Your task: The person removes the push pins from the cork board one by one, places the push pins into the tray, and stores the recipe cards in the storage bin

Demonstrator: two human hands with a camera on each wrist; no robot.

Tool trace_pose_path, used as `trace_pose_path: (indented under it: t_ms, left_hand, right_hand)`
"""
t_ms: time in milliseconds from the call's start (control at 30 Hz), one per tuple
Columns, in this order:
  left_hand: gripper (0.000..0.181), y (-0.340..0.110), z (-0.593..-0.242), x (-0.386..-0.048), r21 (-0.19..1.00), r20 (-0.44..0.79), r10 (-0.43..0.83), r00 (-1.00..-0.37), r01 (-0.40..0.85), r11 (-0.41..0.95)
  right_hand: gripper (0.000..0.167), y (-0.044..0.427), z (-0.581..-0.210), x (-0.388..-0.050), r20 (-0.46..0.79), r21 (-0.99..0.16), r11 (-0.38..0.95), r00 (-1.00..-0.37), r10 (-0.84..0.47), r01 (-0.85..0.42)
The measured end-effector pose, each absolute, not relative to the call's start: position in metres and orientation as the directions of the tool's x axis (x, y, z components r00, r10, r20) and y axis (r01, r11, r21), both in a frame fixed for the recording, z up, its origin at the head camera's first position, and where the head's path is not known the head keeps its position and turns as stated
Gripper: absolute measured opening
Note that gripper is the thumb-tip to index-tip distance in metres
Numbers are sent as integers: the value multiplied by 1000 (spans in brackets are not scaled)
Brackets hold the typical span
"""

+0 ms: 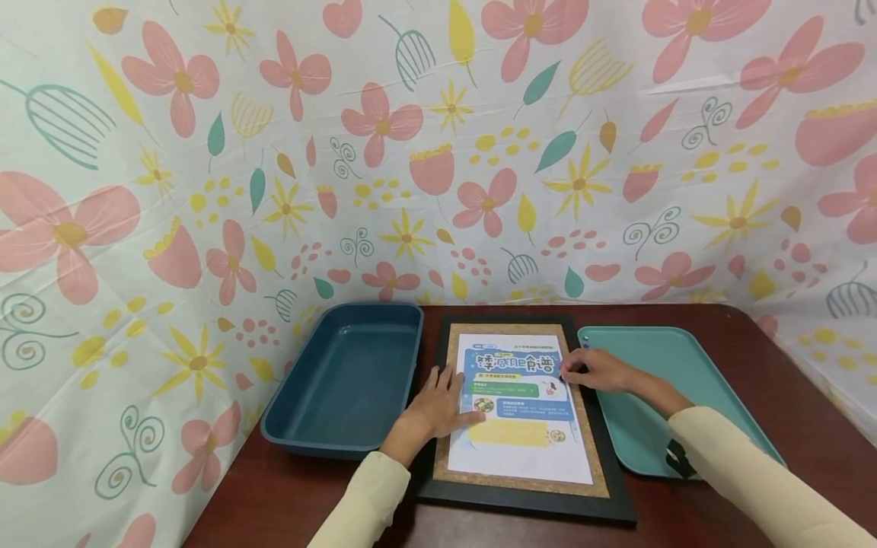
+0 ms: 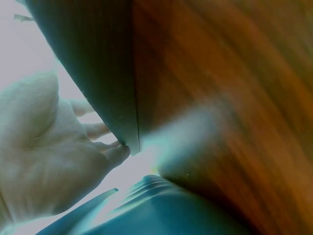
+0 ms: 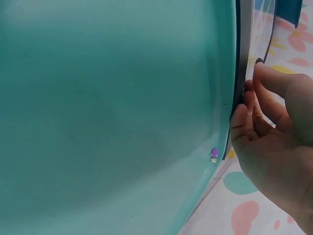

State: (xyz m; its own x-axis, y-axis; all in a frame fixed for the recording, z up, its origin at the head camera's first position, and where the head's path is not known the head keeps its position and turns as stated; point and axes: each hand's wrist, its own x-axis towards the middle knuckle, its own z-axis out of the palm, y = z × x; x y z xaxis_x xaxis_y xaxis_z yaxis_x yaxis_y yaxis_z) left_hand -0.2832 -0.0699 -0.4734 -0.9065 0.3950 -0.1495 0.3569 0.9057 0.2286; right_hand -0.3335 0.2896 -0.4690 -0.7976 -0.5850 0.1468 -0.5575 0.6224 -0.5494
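Note:
A printed sheet (image 1: 521,457) with blue, green and yellow blocks lies on a black-framed cork board (image 1: 527,489). My left hand (image 1: 433,407) rests on the sheet's left edge with its fingers spread; in the left wrist view the same hand (image 2: 54,147) lies against the dark frame. At the sheet's right edge, my right hand (image 1: 603,371) pinches a small black pin-like piece between thumb and forefinger. In the right wrist view this dark piece (image 3: 259,60) shows at the fingertips of the right hand (image 3: 279,117), whose other fingers touch the frame's side. Its point is hidden.
Left of the board stands a deep blue bin (image 1: 342,380). A shallow teal tray (image 1: 651,380) lies on the right, under the right forearm, with small purple and white pieces (image 3: 214,154) in its corner. A flowered cloth (image 1: 438,152) hangs behind the brown table (image 1: 240,495).

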Motion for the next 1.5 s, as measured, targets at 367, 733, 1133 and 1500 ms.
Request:
trace_pose_path:
  t_ms: [367,733,1133,1500]
  left_hand:
    - [94,-70,-477,-284,230,-150,401,-904,363,903]
    - [96,-71,-477,-285,226,-142,408,-902,371,901]
    - [96,-70,-475,-284,214,-155,405,-901,369,904]
    - [95,-70,-476,-285,204,-177,398,-900,362,910]
  right_hand:
    - [9,292,-475,-334,199,-574,574,-779,-595,-585]
    - [11,290,-477,-333,197,-584,611,-823,-533,-535]
    - [9,290,-478,-333,233,-585,604,-826,-514,-541]
    - [9,294,-478,-336,268,-563,607,-819,-508,-561]
